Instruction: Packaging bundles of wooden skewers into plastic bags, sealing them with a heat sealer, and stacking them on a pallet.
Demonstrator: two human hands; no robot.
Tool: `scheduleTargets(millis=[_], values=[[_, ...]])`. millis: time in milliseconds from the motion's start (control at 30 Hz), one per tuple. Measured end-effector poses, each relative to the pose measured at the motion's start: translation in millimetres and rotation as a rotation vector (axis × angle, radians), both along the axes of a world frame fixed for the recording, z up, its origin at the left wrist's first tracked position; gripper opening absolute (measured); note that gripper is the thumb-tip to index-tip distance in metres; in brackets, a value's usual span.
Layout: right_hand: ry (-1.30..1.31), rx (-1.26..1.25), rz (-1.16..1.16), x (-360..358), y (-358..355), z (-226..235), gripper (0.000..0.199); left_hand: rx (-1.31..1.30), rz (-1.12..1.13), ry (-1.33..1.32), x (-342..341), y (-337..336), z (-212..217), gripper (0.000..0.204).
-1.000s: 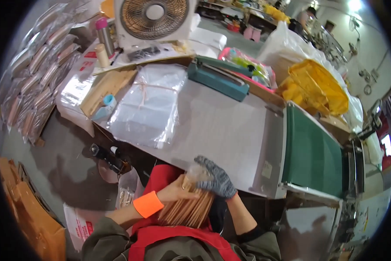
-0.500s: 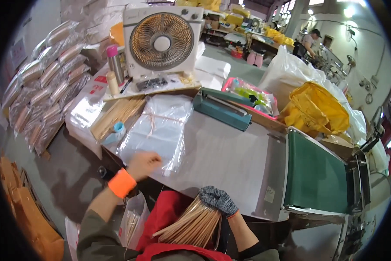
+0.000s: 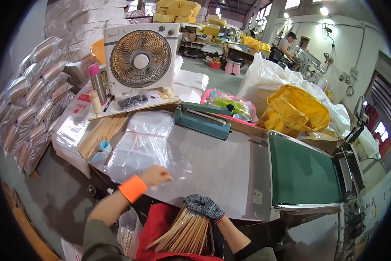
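My right hand [image 3: 205, 207], in a grey knitted glove, is closed around the top of a bundle of thin wooden sticks [image 3: 184, 232]. The sticks fan out downward over the red cloth on my lap. My bare left hand [image 3: 155, 176], with an orange band [image 3: 132, 189] at the wrist, is at the near edge of the stack of clear plastic bags [image 3: 136, 150]. Its fingers are pinched together at a loose clear plastic bag [image 3: 181, 168] that juts out right of the stack. The fingertips are slightly blurred. A string crosses the stack.
Behind the bags stands a box fan [image 3: 141, 61]. A teal bag sealer [image 3: 202, 122] lies along the table's back edge, and a green conveyor belt [image 3: 304, 169] is at the right. Bagged sticks [image 3: 34, 98] are piled at the left. A co-worker [image 3: 284, 45] stands far off.
My left hand has moved right along the near edge of the stack, and a clear bag now sticks out to the right. My right hand keeps its hold on the sticks. The view has shifted.
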State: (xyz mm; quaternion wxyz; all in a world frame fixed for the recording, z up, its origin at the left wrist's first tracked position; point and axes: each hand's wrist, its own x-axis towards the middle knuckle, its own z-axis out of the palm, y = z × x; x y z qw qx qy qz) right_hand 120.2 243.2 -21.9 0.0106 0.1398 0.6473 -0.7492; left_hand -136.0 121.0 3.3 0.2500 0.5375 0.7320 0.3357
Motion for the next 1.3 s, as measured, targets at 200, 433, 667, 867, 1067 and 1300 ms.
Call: scheduleTargets(millis=[200,433,667,867,1067,1300], values=[[0.339,-0.014,0.205,11,-23,20,0.04,0.088,0.04,-0.072,100,-14,-77,0.026],[0.068,0.615,0.198,-52,-12,-14,0.058,0.704,0.517,0.128,149,-41,-20,0.006],[0.305,0.731,-0.485,40,-74,-13,0.06,0.593,-0.083,0.441,181,-103,-22,0.02],[0.272,0.203,-0.396,104,-108,-104,0.066,0.405,0.42,-0.123,190,-130,-47,0.027],[0.123,0.643,-0.402,112,-105,-31,0.064,0.449,0.757,-0.339,178,-105,-95,0.027],[0.091,0.97,-0.862,80,-80,-49,0.029,0.469,0.228,0.153,174,-112,-46,0.009]])
